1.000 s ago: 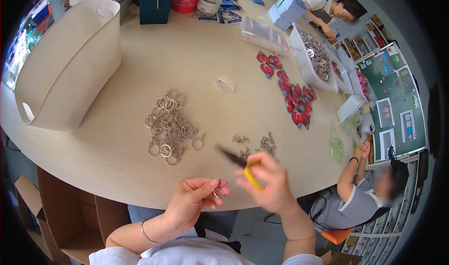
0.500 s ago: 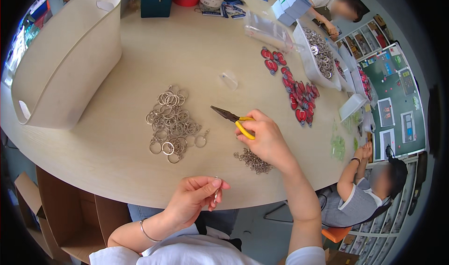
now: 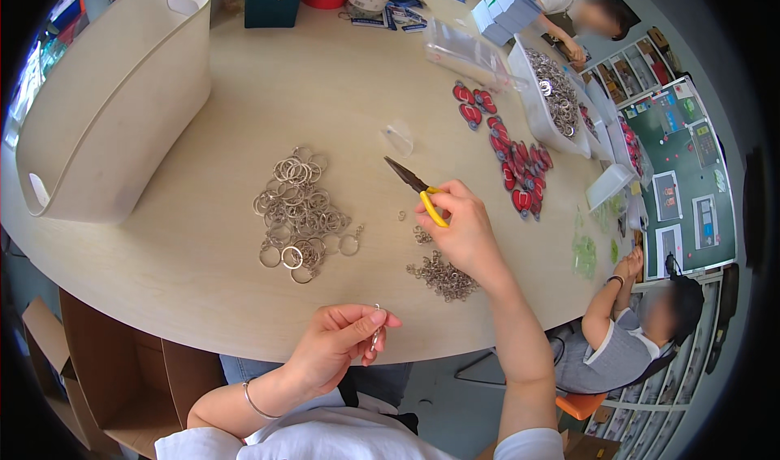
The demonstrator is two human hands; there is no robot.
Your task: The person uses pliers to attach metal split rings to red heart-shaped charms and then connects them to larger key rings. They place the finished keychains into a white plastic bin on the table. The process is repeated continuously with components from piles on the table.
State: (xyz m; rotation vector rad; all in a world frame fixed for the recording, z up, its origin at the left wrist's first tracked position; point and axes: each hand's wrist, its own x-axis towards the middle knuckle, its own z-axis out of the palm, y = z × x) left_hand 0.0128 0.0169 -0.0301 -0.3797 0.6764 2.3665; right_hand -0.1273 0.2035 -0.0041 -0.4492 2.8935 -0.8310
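My left hand point(image 3: 333, 342) is closed near the table's front edge. Its thumb and fingers pinch a short metal chain point(image 3: 375, 340), mostly covered by the fingers. Yellow-handled pliers point(image 3: 413, 179) are in my right hand point(image 3: 463, 231), their dark jaws pointing away to the upper left over bare tabletop. Just below the right hand lies a pile of small metal links point(image 3: 443, 277), with a little cluster point(image 3: 422, 234) and one loose link point(image 3: 401, 215) apart from it. A heap of key rings with chains point(image 3: 301, 208) lies left of the pliers.
Red slipper-shaped charms point(image 3: 520, 164) lie at the right, beside a white bin of metal rings point(image 3: 532, 107). A tall cream tub point(image 3: 122, 95) stands at the left. A small clear plastic piece point(image 3: 398, 138) lies beyond the pliers. Two other people sit at the table's right side.
My right hand has shifted slightly away and to the right with the pliers, whose jaws now point farther up. A loose link and small cluster now show beside the pile. The left hand stays put.
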